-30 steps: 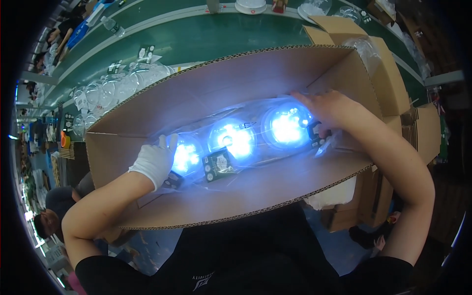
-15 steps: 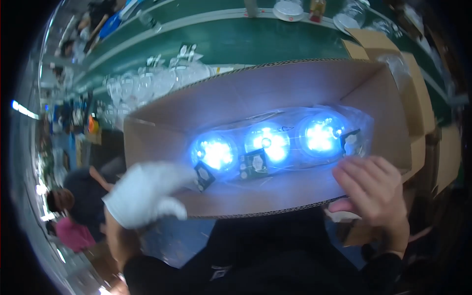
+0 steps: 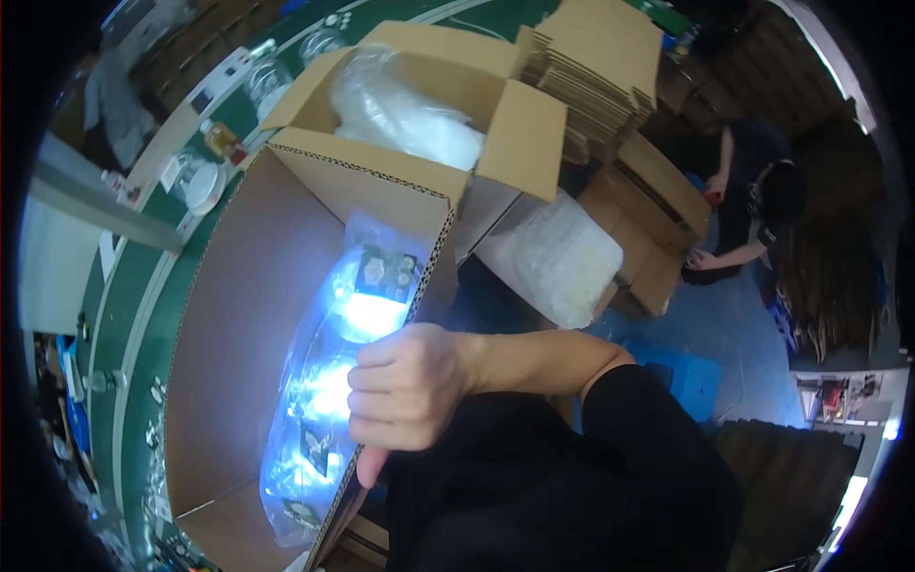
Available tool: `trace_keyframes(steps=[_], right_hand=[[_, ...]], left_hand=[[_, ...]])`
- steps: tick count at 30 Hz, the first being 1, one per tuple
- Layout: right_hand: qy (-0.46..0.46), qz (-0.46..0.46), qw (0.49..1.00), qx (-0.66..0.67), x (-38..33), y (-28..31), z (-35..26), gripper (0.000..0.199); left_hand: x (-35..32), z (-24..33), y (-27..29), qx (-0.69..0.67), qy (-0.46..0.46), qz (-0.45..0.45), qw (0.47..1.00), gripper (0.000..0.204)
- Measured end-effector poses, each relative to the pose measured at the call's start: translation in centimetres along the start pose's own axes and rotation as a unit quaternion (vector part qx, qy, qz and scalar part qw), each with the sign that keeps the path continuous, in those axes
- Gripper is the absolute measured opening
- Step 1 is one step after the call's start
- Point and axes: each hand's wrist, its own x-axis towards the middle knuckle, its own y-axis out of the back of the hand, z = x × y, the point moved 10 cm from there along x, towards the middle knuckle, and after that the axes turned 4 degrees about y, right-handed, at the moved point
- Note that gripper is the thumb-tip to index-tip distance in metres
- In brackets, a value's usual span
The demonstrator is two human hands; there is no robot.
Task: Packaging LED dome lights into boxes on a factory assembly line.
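Observation:
A long open cardboard box (image 3: 238, 257) stands in front of me, tilted across the view. Inside it lie several clear round lamps (image 3: 329, 386), shining blue-white, in clear plastic wrapping (image 3: 278, 505). Small dark square cards (image 3: 386, 274) are attached to or lying by the lamps. My bare right hand (image 3: 405, 386) is closed over the box's near rim, its fingers on the inner side and the thumb along the outside. It covers part of the lamps. Of my left hand, at most a scrap of white glove shows at the lower edge; its fingers are hidden.
Against the box's far end is another open carton (image 3: 534, 129) with clear plastic bags inside. Beyond it lies a stack of flattened cardboard (image 3: 600, 57). A plastic-wrapped white bundle (image 3: 562, 257) sits at the right. Another person (image 3: 753, 200) works at a carton. A green conveyor (image 3: 143, 353) runs behind.
The view has swung to the right, and the box now lies steeply across it. My right hand has closed on the near rim. My gloved left hand has almost left the picture.

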Motion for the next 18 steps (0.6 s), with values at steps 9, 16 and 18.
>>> trace_keyframes(steps=[9, 16, 18], right_hand=[[-0.003, 0.043, 0.986, -0.163, 2.6, 14.9, -1.6, 0.057], [0.013, -0.116, 0.935, -0.336, 3.3, 25.3, -7.1, 0.054], [0.019, -0.119, 0.92, -0.372, 2.9, 28.3, -9.2, 0.048]], left_hand=[[3.9, 6.1, 7.8, -0.138, 0.015, -0.046, 0.989, 0.034], [5.4, 9.2, 12.2, -0.058, -0.167, 0.075, 0.981, 0.036], [5.6, 8.7, 11.8, -0.055, -0.21, 0.139, 0.966, 0.033]])
